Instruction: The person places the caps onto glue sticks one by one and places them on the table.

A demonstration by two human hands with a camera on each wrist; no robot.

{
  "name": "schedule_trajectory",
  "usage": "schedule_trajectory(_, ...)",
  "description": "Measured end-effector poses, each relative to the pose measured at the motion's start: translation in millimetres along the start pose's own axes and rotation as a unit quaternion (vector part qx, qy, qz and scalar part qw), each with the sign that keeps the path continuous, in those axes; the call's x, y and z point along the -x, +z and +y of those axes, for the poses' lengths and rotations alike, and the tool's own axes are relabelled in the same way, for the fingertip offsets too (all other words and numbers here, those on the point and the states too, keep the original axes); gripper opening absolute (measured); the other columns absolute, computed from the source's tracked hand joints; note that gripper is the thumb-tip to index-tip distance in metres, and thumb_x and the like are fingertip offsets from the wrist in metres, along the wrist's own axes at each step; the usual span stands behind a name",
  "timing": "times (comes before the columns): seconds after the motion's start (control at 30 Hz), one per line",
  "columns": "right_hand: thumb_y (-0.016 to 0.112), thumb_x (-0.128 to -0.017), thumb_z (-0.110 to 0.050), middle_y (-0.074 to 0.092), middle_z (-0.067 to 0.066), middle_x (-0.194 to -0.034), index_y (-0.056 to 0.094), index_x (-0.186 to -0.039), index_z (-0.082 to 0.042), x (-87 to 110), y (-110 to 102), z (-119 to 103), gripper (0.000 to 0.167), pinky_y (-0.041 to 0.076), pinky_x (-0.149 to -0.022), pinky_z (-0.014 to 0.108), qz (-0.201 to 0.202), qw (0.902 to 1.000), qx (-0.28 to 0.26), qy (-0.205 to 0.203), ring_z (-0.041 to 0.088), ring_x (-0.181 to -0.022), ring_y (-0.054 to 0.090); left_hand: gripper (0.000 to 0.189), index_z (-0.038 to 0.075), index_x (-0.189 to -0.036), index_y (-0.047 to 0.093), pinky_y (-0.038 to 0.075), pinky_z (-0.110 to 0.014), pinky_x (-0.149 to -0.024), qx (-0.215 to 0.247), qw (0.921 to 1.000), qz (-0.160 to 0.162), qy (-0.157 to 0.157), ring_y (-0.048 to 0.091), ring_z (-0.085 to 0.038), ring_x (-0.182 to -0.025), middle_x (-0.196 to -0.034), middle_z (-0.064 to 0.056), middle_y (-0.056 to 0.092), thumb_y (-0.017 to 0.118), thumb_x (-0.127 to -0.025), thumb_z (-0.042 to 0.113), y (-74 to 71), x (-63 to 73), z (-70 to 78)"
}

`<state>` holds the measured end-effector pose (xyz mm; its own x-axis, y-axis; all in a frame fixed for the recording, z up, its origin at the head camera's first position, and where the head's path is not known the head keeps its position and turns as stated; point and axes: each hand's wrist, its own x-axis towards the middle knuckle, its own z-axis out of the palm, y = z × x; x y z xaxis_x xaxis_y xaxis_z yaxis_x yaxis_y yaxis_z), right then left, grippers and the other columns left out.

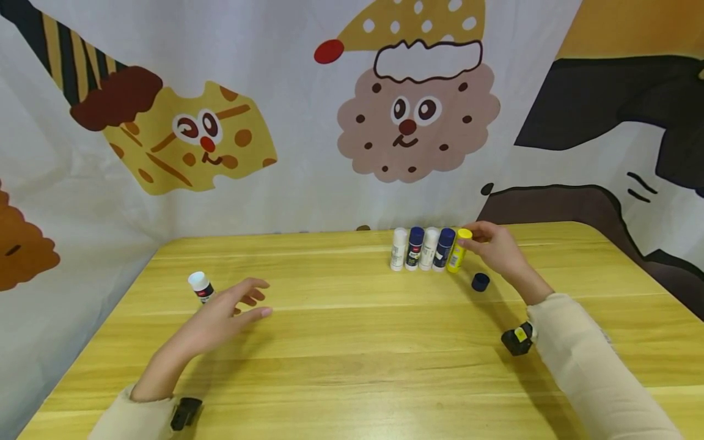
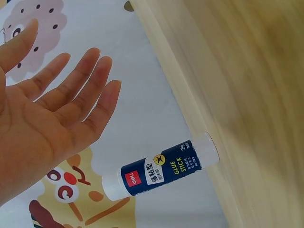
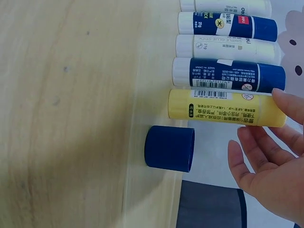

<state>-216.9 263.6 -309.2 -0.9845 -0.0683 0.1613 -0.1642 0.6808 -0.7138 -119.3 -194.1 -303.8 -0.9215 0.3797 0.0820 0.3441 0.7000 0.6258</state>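
Observation:
My right hand [image 1: 497, 247] pinches the top of a yellow glue stick [image 3: 209, 107] between thumb and fingers. This stick stands upright at the right end of a row. Beside it come a navy glue stick [image 1: 443, 250], a white one [image 1: 429, 249], another navy one [image 1: 415, 249] and a white one [image 1: 398, 250]. A loose navy cap [image 3: 170, 148] sits just in front of the yellow stick. Over the table's left part hovers my left hand [image 1: 220, 321], fingers loosely extended, holding nothing. Past it stands a navy-labelled glue stick [image 2: 159, 168] with a white cap, partly hidden in the head view.
The wooden table [image 1: 341, 342] ends at a hanging cloth [image 1: 308, 122] printed with cartoon figures, close behind the row. A black wrist camera [image 1: 517, 340] is worn at the right sleeve, another black camera [image 1: 186, 414] at the left.

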Motion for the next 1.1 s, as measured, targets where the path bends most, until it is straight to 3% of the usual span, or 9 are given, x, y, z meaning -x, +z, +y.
schedule_trajectory(0.27, 0.059, -0.091, -0.023, 0.057, 0.021, -0.108, 0.05, -0.122, 0.006, 0.4, -1, 5, 0.044, 0.045, -0.073, 0.029, -0.009, 0.9999, -0.005, -0.003, 0.029, -0.092, 0.052, 0.045, 0.004, -0.124, 0.048, 0.044, -0.048, -0.079, 0.002, 1.0, 0.002, -0.003, 0.055, -0.031, -0.101, -0.112, -0.012, 0.058, 0.057, -0.091, 0.032, -2.3, 2.3, -2.7)
schedule_trajectory(0.5, 0.059, -0.09, -0.025, 0.056, 0.02, -0.109, 0.049, -0.122, 0.005, 1.9, -4, 9, 0.045, 0.046, -0.076, 0.037, -0.02, 0.9997, -0.013, 0.001, 0.029, -0.093, 0.052, 0.042, 0.004, -0.122, 0.049, 0.047, -0.045, -0.076, 0.0, 0.9999, 0.015, 0.004, 0.057, -0.029, -0.097, -0.108, -0.013, 0.059, 0.058, -0.09, 0.03, -4.2, 5.3, -4.6)
schedule_trajectory(0.63, 0.059, -0.091, -0.026, 0.056, 0.02, -0.11, 0.05, -0.123, 0.005, 3.7, -5, 9, 0.046, 0.046, -0.075, 0.036, -0.026, 0.9996, -0.011, 0.004, 0.029, -0.093, 0.052, 0.04, 0.003, -0.121, 0.05, 0.047, -0.042, -0.075, 0.008, 0.9998, 0.015, 0.003, 0.057, -0.028, -0.096, -0.109, -0.013, 0.058, 0.058, -0.09, 0.028, -6.0, 7.2, -6.5)
schedule_trajectory(0.9, 0.058, -0.091, -0.026, 0.055, 0.021, -0.112, 0.051, -0.121, 0.004, 6.9, -9, 11, 0.043, 0.046, -0.078, 0.041, -0.043, 0.999, -0.011, 0.006, 0.03, -0.095, 0.053, 0.032, 0.003, -0.113, 0.054, 0.048, -0.032, -0.069, 0.004, 0.9998, 0.018, 0.009, 0.059, -0.019, -0.088, -0.099, -0.006, 0.062, 0.059, -0.09, 0.024, -11.4, 10.9, -10.7)
schedule_trajectory(1.1, 0.059, -0.09, -0.028, 0.055, 0.022, -0.111, 0.052, -0.119, 0.005, 11.1, -14, 14, 0.045, 0.047, -0.077, 0.041, -0.049, 0.9986, -0.003, 0.016, 0.031, -0.095, 0.054, 0.034, 0.003, -0.115, 0.053, 0.047, -0.033, -0.069, -0.008, 0.9998, 0.015, -0.003, 0.059, -0.017, -0.087, -0.097, -0.001, 0.062, 0.058, -0.091, 0.025, -15.2, 14.4, -15.0)
